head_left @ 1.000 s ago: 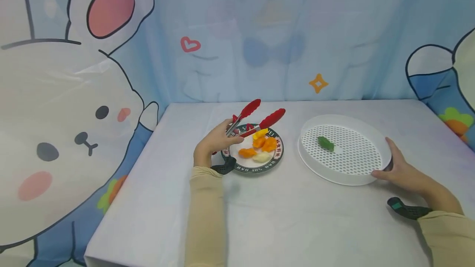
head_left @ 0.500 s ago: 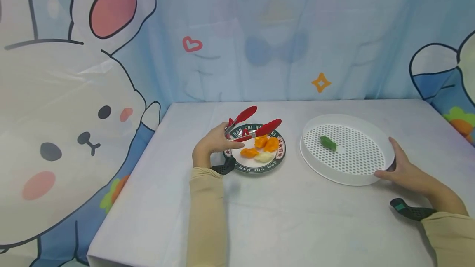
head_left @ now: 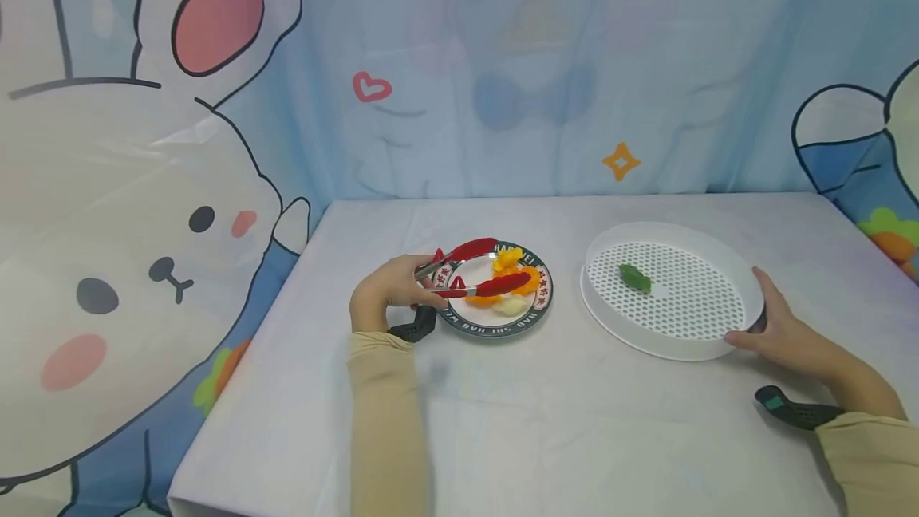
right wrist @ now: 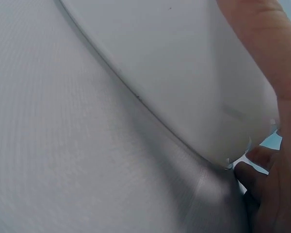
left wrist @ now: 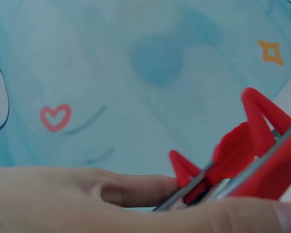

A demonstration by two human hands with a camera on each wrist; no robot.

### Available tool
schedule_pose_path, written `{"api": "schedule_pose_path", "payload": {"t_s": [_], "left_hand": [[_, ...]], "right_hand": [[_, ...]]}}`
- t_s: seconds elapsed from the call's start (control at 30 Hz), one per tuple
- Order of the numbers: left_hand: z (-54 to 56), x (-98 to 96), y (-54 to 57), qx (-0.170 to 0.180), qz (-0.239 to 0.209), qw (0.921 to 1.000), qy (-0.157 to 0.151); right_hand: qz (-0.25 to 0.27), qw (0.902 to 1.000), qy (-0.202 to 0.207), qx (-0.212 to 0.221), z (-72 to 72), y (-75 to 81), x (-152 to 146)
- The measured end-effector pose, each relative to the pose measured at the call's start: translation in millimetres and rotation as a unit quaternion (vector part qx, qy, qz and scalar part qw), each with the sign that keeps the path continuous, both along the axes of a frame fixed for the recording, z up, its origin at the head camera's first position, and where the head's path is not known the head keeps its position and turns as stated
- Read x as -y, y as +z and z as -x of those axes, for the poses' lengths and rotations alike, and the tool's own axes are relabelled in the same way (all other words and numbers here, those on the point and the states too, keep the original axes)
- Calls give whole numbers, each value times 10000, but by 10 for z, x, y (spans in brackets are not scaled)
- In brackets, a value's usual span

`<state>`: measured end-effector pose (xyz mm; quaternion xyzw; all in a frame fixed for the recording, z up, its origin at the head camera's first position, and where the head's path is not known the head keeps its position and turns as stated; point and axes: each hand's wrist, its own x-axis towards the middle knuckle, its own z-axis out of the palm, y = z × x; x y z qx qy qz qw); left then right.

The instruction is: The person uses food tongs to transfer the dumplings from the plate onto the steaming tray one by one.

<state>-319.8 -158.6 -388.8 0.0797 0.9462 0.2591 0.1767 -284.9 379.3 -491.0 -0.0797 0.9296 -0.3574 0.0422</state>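
My left hand [head_left: 391, 286] holds metal tongs [head_left: 504, 284] with red tips, and the two tips are spread apart above a round plate [head_left: 488, 332] with a dark green patterned rim. Orange pieces [head_left: 530, 281], a yellow piece [head_left: 507, 258] and a pale piece [head_left: 510, 306] lie on that plate. One tong tip overlaps an orange piece in the head view; contact cannot be told. At the right, my right hand [head_left: 798, 344] grips the side of a round white perforated basket [head_left: 656, 345], thumb in front. Inside the basket rests a green leafy piece [head_left: 635, 278].
A white cloth [head_left: 546, 437] covers the table, whose far edge meets a blue cartoon curtain [head_left: 531, 158]. Black camera mounts [head_left: 797, 411] stick out at both wrists. The plate and basket stand apart, with bare cloth between them.
My left hand has moved left and nearer to me, lowering the tongs over the plate; their tips are closer together. The right hand keeps its hold on the basket.
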Motion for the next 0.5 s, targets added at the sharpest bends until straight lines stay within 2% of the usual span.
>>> {"api": "schedule_pose_path", "payload": {"t_s": [0.2,0.4,0.5], "left_hand": [[-53,-28,96,-74,376,9989,-283],[-136,-73,212,316,555,9979,-44],[-151,-105,243,499,726,9961,-25]], "right_hand": [[43,9999,-27,-99,-10,-11,2],[43,9999,-58,-79,-10,-9,16],[63,9999,-42,-112,-11,-12,22]]}}
